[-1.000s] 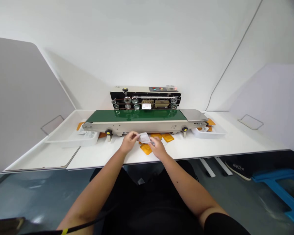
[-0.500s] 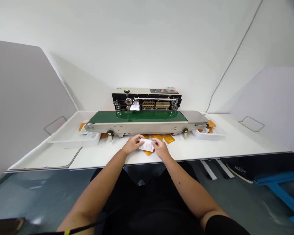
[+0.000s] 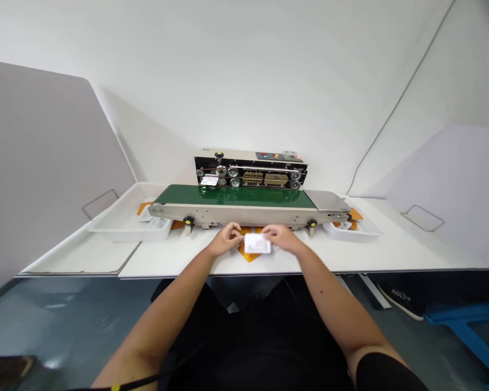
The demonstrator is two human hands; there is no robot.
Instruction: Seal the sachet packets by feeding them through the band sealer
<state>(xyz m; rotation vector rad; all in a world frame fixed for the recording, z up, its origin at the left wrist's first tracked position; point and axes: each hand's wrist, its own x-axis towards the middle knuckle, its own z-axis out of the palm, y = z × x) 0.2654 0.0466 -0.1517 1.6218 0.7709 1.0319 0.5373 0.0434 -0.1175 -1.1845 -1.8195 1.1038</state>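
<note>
A small white packet (image 3: 257,244) with faint red and dark print is pinched at its upper right corner by my right hand (image 3: 282,238). It is slightly blurred, over orange packets (image 3: 249,255) on the white table. At the packet's left edge is my left hand (image 3: 225,240), with thumb and fingers apart and nothing seen in them. Beyond my hands stands a band sealing machine (image 3: 264,168) with a green conveyor belt (image 3: 236,196). Another white packet (image 3: 209,180) sits upright at the left end of its rollers.
To the left, a white tray (image 3: 126,234) holds white and orange packets. Another white tray (image 3: 352,235), partly under the conveyor's right end, holds orange packets. Grey side panels (image 3: 44,163) flank the table. A blue stool (image 3: 468,317) and a shoe (image 3: 399,298) are at lower right.
My right hand has moved right with the white packet, and my left hand has come off its left side. The packet in the sealer has travelled left along the rollers.
</note>
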